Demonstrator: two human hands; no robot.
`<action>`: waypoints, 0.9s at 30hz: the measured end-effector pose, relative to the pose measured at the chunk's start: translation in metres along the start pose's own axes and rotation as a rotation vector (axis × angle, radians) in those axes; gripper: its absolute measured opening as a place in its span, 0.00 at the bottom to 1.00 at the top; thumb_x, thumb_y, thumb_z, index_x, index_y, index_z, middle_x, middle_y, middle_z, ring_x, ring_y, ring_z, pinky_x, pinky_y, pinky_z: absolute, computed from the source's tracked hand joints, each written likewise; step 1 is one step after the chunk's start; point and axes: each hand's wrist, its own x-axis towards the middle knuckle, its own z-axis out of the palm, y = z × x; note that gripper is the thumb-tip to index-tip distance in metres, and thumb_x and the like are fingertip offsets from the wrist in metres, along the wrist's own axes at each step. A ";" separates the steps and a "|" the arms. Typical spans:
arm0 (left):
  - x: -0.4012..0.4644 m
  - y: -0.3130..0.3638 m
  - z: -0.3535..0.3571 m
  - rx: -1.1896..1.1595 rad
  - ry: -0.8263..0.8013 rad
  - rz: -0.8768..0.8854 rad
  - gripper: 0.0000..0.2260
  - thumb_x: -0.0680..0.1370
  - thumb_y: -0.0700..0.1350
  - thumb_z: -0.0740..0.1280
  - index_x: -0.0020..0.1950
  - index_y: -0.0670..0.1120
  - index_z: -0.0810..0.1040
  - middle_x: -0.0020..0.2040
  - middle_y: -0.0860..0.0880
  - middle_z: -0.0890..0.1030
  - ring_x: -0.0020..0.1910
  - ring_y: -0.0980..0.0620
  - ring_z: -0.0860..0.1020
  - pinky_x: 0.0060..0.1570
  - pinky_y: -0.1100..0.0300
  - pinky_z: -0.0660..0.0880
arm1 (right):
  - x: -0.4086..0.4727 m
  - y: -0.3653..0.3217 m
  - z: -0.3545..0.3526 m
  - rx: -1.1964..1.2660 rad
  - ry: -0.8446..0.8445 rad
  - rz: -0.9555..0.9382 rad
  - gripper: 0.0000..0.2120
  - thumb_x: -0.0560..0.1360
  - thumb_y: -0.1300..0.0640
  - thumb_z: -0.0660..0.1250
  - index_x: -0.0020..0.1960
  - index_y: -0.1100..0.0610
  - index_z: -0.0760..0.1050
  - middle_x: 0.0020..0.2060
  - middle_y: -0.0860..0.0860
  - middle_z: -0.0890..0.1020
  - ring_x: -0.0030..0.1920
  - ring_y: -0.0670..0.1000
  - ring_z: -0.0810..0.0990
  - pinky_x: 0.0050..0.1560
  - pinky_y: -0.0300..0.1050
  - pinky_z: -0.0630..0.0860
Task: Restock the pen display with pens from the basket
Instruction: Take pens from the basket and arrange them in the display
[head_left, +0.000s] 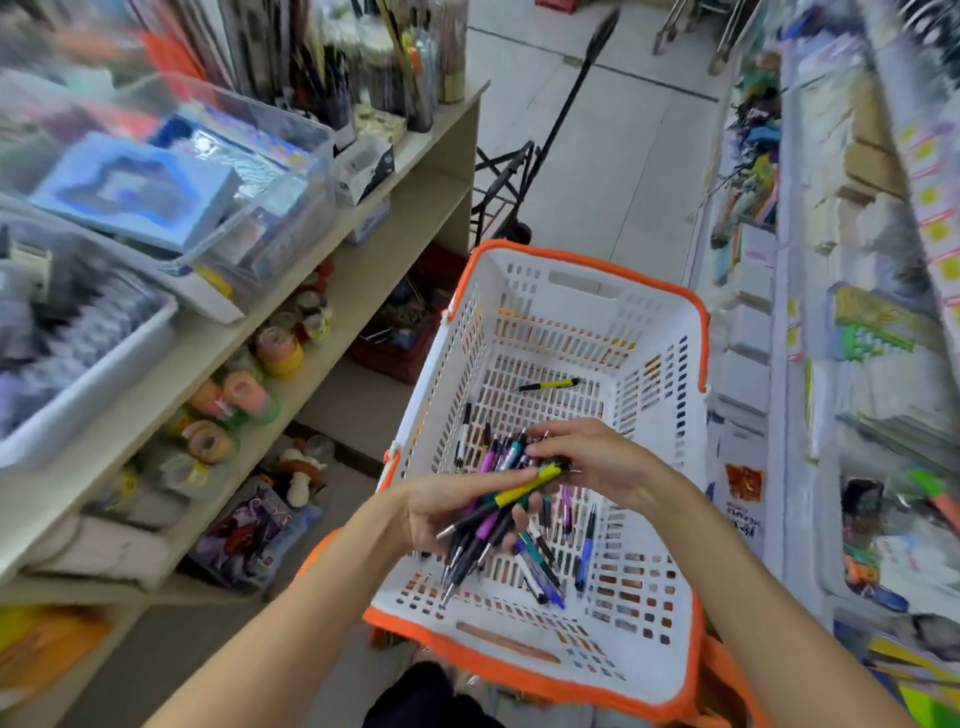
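Note:
A white basket (561, 291) with an orange rim stands low in the aisle. My left hand (447, 512) grips a bundle of pens (488, 525) over it, tips pointing down toward me. My right hand (592, 457) holds the far ends of the same bundle, fingers curled on a yellow pen (524, 486). Several loose pens (584, 551) lie on the basket floor, and one yellow-and-black pen (548, 385) lies alone farther back. Tall cups of pens (410, 57) crowd the top of the left shelf.
A beige shelf unit (363, 270) on the left carries clear bins (218, 171), a white tray (88, 374) and tape rolls (244, 400). Stationery racks (852, 312) line the right. A black folding cart (509, 187) stands on the tiled floor beyond the basket.

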 end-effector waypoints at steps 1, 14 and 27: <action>-0.009 -0.002 0.000 -0.003 -0.002 0.034 0.09 0.74 0.50 0.71 0.47 0.44 0.79 0.40 0.52 0.78 0.35 0.59 0.78 0.37 0.64 0.78 | -0.001 -0.005 0.008 -0.033 -0.017 -0.024 0.07 0.77 0.66 0.64 0.53 0.62 0.77 0.36 0.53 0.80 0.32 0.46 0.79 0.34 0.37 0.77; -0.177 -0.049 -0.017 -0.184 0.391 0.484 0.09 0.80 0.48 0.63 0.44 0.44 0.74 0.34 0.52 0.76 0.29 0.58 0.75 0.30 0.63 0.76 | -0.006 -0.084 0.182 -0.219 -0.316 -0.113 0.15 0.82 0.50 0.55 0.57 0.56 0.76 0.42 0.52 0.82 0.37 0.48 0.81 0.40 0.40 0.78; -0.419 -0.154 -0.073 -0.412 0.771 0.918 0.09 0.76 0.48 0.69 0.41 0.43 0.80 0.34 0.48 0.80 0.33 0.53 0.79 0.35 0.60 0.78 | -0.079 -0.125 0.457 -0.474 -0.416 -0.304 0.13 0.81 0.54 0.59 0.57 0.62 0.76 0.47 0.56 0.81 0.43 0.51 0.80 0.40 0.35 0.75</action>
